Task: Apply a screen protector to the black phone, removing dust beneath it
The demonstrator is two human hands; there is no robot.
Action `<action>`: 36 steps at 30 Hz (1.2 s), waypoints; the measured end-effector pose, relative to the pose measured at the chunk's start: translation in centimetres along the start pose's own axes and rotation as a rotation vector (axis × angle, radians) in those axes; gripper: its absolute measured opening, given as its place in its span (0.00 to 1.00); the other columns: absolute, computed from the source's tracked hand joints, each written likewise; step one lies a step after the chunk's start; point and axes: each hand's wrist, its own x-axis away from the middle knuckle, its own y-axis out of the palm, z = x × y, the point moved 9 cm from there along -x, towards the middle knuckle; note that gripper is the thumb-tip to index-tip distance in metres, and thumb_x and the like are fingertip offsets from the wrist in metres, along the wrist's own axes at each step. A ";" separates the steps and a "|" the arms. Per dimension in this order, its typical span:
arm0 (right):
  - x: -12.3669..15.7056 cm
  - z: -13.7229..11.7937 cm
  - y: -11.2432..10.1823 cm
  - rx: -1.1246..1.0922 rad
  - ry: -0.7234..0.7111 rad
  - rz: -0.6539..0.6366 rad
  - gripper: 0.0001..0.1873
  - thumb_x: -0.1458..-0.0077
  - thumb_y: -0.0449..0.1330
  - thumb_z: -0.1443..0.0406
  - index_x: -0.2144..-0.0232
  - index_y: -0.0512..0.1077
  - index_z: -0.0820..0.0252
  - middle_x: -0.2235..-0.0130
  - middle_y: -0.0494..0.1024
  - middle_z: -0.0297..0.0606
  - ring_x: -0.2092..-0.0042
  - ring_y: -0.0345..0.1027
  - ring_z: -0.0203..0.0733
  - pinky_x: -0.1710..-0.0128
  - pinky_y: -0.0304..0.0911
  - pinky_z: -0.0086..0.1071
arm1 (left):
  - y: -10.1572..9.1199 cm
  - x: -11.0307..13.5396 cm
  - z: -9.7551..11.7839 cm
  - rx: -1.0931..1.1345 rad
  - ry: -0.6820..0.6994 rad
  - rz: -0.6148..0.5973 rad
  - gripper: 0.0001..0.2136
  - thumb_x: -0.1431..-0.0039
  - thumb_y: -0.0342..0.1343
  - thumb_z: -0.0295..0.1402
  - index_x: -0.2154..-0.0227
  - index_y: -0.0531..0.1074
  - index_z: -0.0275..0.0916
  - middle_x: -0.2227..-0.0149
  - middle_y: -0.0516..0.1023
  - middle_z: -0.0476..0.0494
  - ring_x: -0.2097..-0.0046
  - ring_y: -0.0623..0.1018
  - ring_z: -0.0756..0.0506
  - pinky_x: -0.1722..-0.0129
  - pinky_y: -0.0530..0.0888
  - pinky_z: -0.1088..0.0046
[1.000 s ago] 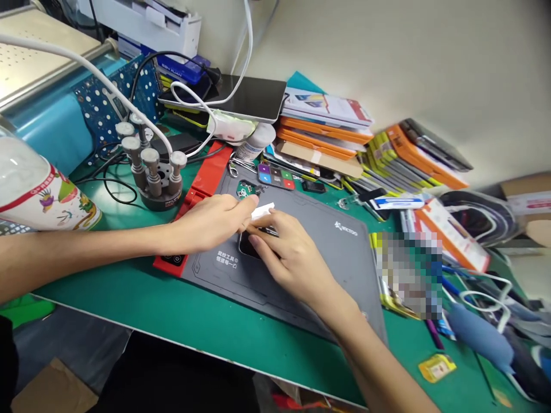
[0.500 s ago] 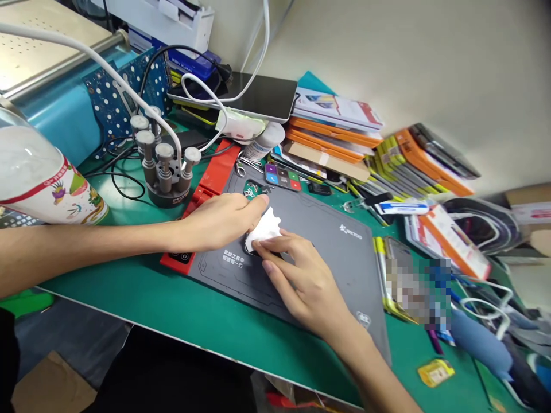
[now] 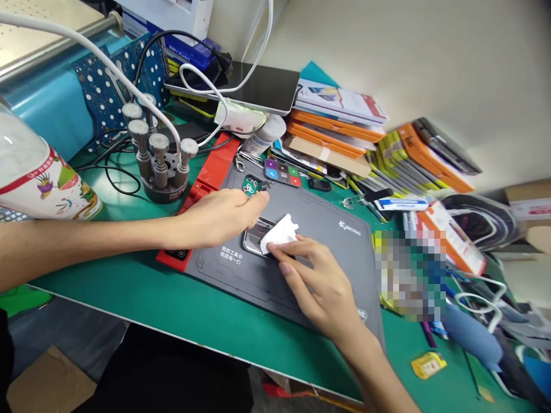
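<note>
A smartphone (image 3: 253,241) with a dark glossy face lies on the grey work mat (image 3: 336,258), partly hidden by my hands. My left hand (image 3: 219,217) is closed at its far left edge; the fingers curl down onto the phone, their tips mostly hidden. Between the thumb and fingers of my right hand (image 3: 321,281) is a folded white wipe (image 3: 282,232). It rests over the right part of the phone.
Left of the mat stand a cluster of grey posts (image 3: 159,155) and a printed bottle (image 3: 51,183). Small parts (image 3: 253,185) and a coloured-tile case (image 3: 282,172) lie at the mat's back. Stacked boxes (image 3: 336,129) line the wall; a yellow item (image 3: 429,365) sits front right.
My right hand has slid the wipe to the right along the phone, uncovering its left part. My left hand has stayed at the phone's edge. The view has shifted slightly.
</note>
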 end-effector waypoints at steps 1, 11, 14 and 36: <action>-0.1 0.0 0.0 0.015 0.001 0.012 0.27 0.34 0.57 0.72 0.36 0.72 0.50 0.52 0.77 0.43 0.48 0.73 0.51 0.40 0.70 0.61 | 0.0 0.0 0.0 0.001 -0.002 0.004 0.27 0.28 0.41 0.51 0.82 0.57 0.42 0.82 0.56 0.52 0.78 0.59 0.49 0.75 0.55 0.69; -0.8 -1.8 0.9 0.022 -0.101 0.017 0.25 0.37 0.59 0.74 0.38 0.73 0.58 0.53 0.77 0.46 0.47 0.72 0.53 0.41 0.72 0.59 | 0.0 -0.2 -0.5 0.010 -0.013 0.004 0.27 0.27 0.41 0.51 0.80 0.57 0.42 0.81 0.56 0.52 0.78 0.58 0.50 0.75 0.54 0.69; -1.8 -2.5 1.1 -0.007 -0.145 -0.001 0.21 0.36 0.59 0.73 0.42 0.75 0.60 0.54 0.78 0.45 0.48 0.73 0.50 0.39 0.71 0.56 | 0.1 -0.3 -0.4 0.004 0.015 -0.017 0.27 0.26 0.39 0.50 0.81 0.54 0.41 0.80 0.56 0.52 0.77 0.58 0.51 0.73 0.55 0.69; -5.7 1.2 1.1 0.068 0.052 -0.005 0.16 0.28 0.52 0.63 0.57 0.81 0.57 0.57 0.80 0.45 0.57 0.71 0.49 0.56 0.67 0.47 | -0.1 -0.2 0.0 0.005 0.034 -0.003 0.27 0.27 0.39 0.52 0.80 0.53 0.41 0.79 0.55 0.53 0.75 0.56 0.50 0.73 0.54 0.69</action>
